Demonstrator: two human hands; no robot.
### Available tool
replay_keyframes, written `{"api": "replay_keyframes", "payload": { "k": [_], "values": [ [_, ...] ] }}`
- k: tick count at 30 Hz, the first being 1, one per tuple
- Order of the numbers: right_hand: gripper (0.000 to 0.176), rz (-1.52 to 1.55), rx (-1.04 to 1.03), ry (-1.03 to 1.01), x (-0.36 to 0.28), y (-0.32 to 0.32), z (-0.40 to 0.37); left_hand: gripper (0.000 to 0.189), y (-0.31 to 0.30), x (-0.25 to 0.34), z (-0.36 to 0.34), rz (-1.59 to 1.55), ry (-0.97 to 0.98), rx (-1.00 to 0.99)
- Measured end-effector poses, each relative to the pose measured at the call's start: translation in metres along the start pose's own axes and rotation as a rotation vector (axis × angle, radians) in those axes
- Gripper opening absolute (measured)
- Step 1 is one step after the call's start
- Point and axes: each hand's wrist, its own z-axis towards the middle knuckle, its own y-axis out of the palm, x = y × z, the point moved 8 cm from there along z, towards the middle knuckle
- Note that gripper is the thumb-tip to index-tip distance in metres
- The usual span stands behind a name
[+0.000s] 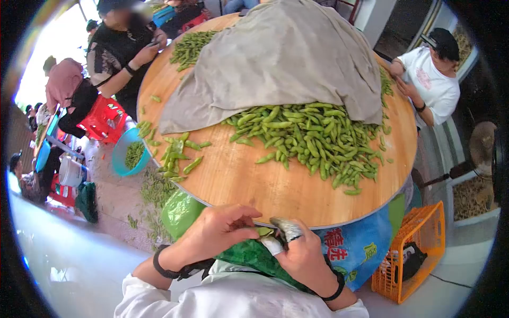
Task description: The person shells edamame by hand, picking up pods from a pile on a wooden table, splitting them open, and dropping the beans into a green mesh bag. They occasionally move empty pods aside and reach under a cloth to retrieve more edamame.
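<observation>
Just off the near edge of the round wooden table [233, 180], my two hands meet around a green soybean pod [263, 231]. My left hand [214, 230] has its fingers curled, with the thumb at the pod's left end; its other fingertips are partly hidden. My right hand [305, 257] pinches the pod from the other side. Pale wrapping covers its thumb and index finger. A large heap of soybean pods [318, 138] lies on the table, partly under a grey-beige cloth [281, 58]. A smaller loose group of pods [177, 153] lies at the left edge.
A turquoise basin [121, 159] of green contents stands on the floor at left, near scattered pods. An orange crate [416, 249] sits at right, beside a blue printed bag [355, 249]. One person [435, 79] works at right, another [119, 58] at upper left.
</observation>
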Motion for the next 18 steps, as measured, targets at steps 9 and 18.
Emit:
{"api": "replay_keyframes", "payload": {
  "k": [9,18],
  "values": [
    [0.026,0.164,0.006,0.196,0.021,-0.01,-0.002,0.03,-0.085,0.037,0.014,0.935,0.316,0.354],
    [0.023,0.564,-0.026,0.348,0.028,0.001,-0.012,0.01,-0.058,0.001,0.129,1.05,0.465,0.201]
  ]
}}
